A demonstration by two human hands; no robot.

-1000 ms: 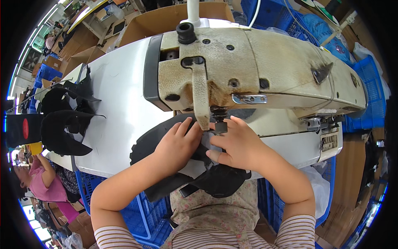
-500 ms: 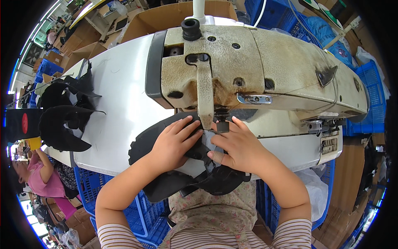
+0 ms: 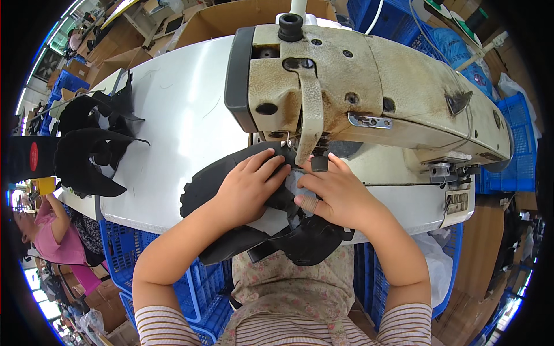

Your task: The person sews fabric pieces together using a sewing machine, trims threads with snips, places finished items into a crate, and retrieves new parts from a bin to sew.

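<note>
A black, pliable curved piece [image 3: 210,183] with a notched left edge and a light grey inner side lies under the head of a sewing machine [image 3: 311,86]. My left hand [image 3: 248,187] rests on its left part, fingers stretched over the top and thumb mostly hidden. On the right, my right hand [image 3: 337,193] pinches the piece near its pale inner area, with a tan bandage [image 3: 309,203] on one digit. Both sets of fingertips are close to the machine's pale lever [image 3: 311,109]. The spot under the needle is largely hidden.
More black curved pieces [image 3: 86,164] hang at the table's left end. Blue crates [image 3: 196,294] stand below the white table [image 3: 164,115], with another crate [image 3: 513,138] at far right. A cardboard box [image 3: 248,20] is behind. A person in pink [image 3: 52,233] sits at far left.
The view has shifted, so the machine appears farther right and slightly higher. My hands stay on the black piece, now a little farther left relative to the lever. More of the needle area shows.
</note>
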